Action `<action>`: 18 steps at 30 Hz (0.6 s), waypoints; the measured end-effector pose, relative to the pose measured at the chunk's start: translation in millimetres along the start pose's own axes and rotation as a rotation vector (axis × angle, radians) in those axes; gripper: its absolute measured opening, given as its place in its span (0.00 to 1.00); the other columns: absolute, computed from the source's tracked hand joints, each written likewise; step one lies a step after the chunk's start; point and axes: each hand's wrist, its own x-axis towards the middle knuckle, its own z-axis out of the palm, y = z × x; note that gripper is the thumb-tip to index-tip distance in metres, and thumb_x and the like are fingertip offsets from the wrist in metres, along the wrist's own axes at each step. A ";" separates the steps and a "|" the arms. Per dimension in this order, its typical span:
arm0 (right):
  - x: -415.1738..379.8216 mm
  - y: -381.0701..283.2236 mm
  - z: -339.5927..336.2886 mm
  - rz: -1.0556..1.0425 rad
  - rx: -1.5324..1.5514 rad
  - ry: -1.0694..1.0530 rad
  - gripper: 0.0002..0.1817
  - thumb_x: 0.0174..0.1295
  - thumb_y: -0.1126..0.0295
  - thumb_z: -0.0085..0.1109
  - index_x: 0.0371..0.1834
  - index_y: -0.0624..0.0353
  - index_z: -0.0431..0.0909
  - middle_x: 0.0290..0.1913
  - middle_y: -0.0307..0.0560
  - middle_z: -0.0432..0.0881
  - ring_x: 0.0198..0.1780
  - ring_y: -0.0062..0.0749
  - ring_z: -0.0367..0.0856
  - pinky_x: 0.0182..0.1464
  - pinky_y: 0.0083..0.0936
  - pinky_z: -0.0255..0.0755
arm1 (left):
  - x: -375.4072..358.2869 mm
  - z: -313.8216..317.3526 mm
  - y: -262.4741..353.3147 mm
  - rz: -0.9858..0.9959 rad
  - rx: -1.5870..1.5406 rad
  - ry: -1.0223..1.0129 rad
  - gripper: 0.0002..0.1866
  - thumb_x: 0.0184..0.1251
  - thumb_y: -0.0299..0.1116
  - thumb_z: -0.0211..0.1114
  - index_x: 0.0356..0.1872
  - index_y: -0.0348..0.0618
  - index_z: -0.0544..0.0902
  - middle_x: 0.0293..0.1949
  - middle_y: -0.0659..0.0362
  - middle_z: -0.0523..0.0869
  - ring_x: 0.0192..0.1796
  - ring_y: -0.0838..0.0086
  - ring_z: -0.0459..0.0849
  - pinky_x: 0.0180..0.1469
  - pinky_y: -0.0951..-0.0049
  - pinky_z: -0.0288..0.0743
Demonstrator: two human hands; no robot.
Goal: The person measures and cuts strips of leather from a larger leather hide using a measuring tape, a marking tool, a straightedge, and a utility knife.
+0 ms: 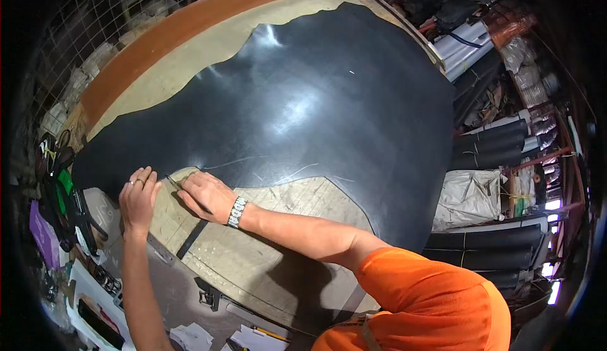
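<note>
A large black sheet (379, 111), smooth and shiny like leather, lies over the wooden table (291, 205). Pale lines mark its surface near the lower edge. My left hand (140, 199), with a ring on one finger, rests at the sheet's lower left edge, its fingers lying flat. Just to the right, my right hand (208, 196), with a metal watch at the wrist, is closed around a thin dark tool (174, 182) whose tip points toward the sheet's edge. A dark strip (191, 238) lies on the wood below my right hand.
A brown strip (190, 29) runs along the table's far side. Rolled dark material (490, 145) fills shelves at the right. Straps, a purple item (44, 234) and a phone (100, 326) lie at the left. Papers and a yellow pencil (270, 333) are at the bottom.
</note>
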 end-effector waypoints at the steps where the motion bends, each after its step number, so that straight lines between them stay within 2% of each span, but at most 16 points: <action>1: 0.8 -0.8 -0.8 0.003 0.002 -0.006 0.12 0.69 0.68 0.57 0.43 0.68 0.79 0.39 0.58 0.82 0.44 0.53 0.80 0.50 0.41 0.74 | -1.7 4.3 2.5 -0.002 0.000 0.019 0.12 0.67 0.33 0.67 0.47 0.38 0.85 0.54 0.52 0.87 0.61 0.58 0.82 0.57 0.60 0.78; 5: 1.4 4.4 1.1 -0.041 0.000 0.006 0.10 0.67 0.68 0.58 0.40 0.66 0.80 0.39 0.56 0.82 0.43 0.53 0.80 0.50 0.41 0.75 | -5.8 14.0 1.8 -0.053 -0.101 0.065 0.11 0.69 0.32 0.66 0.48 0.38 0.85 0.54 0.53 0.86 0.63 0.59 0.81 0.59 0.60 0.78; 6: -1.4 9.0 3.2 -0.049 -0.044 -0.008 0.09 0.66 0.69 0.59 0.40 0.66 0.80 0.39 0.57 0.82 0.43 0.53 0.81 0.50 0.42 0.75 | -7.1 13.6 2.1 -0.091 -0.157 0.034 0.13 0.70 0.30 0.64 0.51 0.35 0.84 0.56 0.49 0.85 0.63 0.58 0.81 0.62 0.60 0.77; 9: -0.6 10.6 5.4 -0.153 -0.082 -0.068 0.08 0.64 0.71 0.60 0.41 0.65 0.80 0.40 0.59 0.83 0.43 0.53 0.82 0.50 0.43 0.76 | -7.3 15.1 1.5 -0.054 -0.172 0.144 0.11 0.69 0.29 0.65 0.50 0.38 0.86 0.53 0.51 0.87 0.60 0.60 0.84 0.60 0.63 0.80; 10: 0.0 9.1 6.8 -0.160 -0.045 -0.029 0.09 0.64 0.73 0.60 0.42 0.67 0.81 0.41 0.61 0.83 0.44 0.56 0.82 0.50 0.44 0.76 | -10.1 17.7 -0.8 -0.050 -0.211 0.173 0.11 0.69 0.30 0.65 0.49 0.39 0.86 0.52 0.53 0.88 0.59 0.60 0.84 0.60 0.62 0.80; 11: 4.1 4.1 5.0 -0.083 0.026 0.002 0.08 0.65 0.72 0.58 0.39 0.68 0.80 0.37 0.60 0.83 0.41 0.56 0.81 0.47 0.44 0.74 | -7.8 17.0 -1.0 -0.014 -0.205 0.225 0.10 0.68 0.30 0.66 0.47 0.39 0.86 0.50 0.53 0.88 0.56 0.59 0.86 0.58 0.62 0.81; 13: 7.3 1.2 6.2 -0.067 0.034 0.015 0.09 0.67 0.74 0.56 0.42 0.72 0.79 0.39 0.63 0.83 0.43 0.58 0.81 0.49 0.44 0.75 | -9.3 22.4 -2.7 -0.017 -0.147 0.248 0.08 0.67 0.31 0.67 0.44 0.40 0.86 0.46 0.54 0.89 0.54 0.60 0.87 0.54 0.62 0.83; 18: 11.7 -4.7 8.0 0.016 -0.009 -0.025 0.10 0.68 0.74 0.55 0.43 0.72 0.79 0.40 0.65 0.82 0.44 0.58 0.81 0.51 0.44 0.75 | -6.6 20.5 0.7 -0.020 -0.109 0.281 0.08 0.64 0.29 0.71 0.42 0.40 0.86 0.42 0.54 0.90 0.51 0.62 0.89 0.50 0.64 0.85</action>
